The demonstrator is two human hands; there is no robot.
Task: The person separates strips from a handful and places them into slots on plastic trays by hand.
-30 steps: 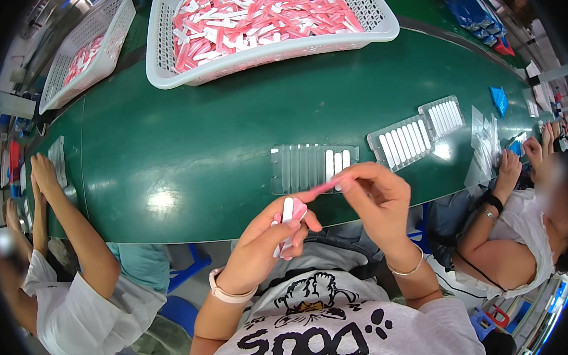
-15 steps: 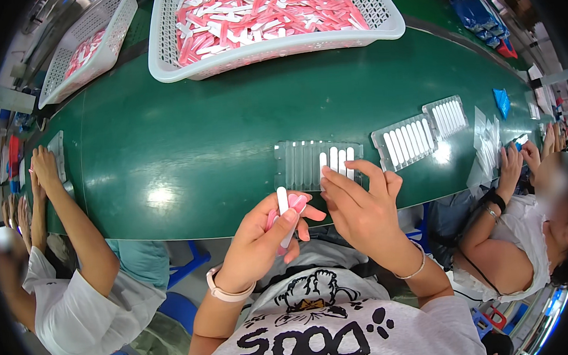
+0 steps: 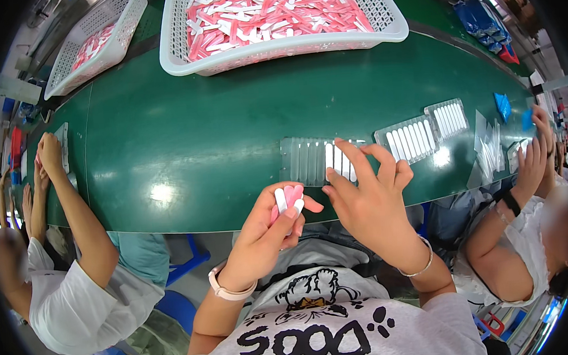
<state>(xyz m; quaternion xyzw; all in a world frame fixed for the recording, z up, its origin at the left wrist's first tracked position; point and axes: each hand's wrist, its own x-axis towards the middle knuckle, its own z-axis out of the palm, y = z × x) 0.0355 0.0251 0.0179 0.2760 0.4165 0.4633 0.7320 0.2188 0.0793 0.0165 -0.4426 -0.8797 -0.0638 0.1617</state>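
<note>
My left hand (image 3: 264, 224) is closed round several flat, round-ended pink and white sticks (image 3: 291, 196), held low in front of the table edge. My right hand (image 3: 372, 188) reaches over a clear plastic tray (image 3: 304, 162) with parallel slots. Its fingers are spread, with fingertips at the upper and lower parts of a white stick (image 3: 329, 155) lying in a slot. More white sticks lie in the slots to its right, partly covered by my fingers. The slots on the tray's left side hold no sticks.
Two filled trays of white sticks (image 3: 410, 140) lie to the right, beside clear plastic sleeves (image 3: 487, 149). A white basket (image 3: 276, 55) heaped with pink and white sticks stands at the back, another basket (image 3: 104, 55) farther left. Co-workers sit on both sides of the green table (image 3: 184, 138).
My right hand's fingers have spread further up over the tray, along the leftmost white stick. The left hand keeps its sticks, which have turned slightly. The view has shifted a little.
</note>
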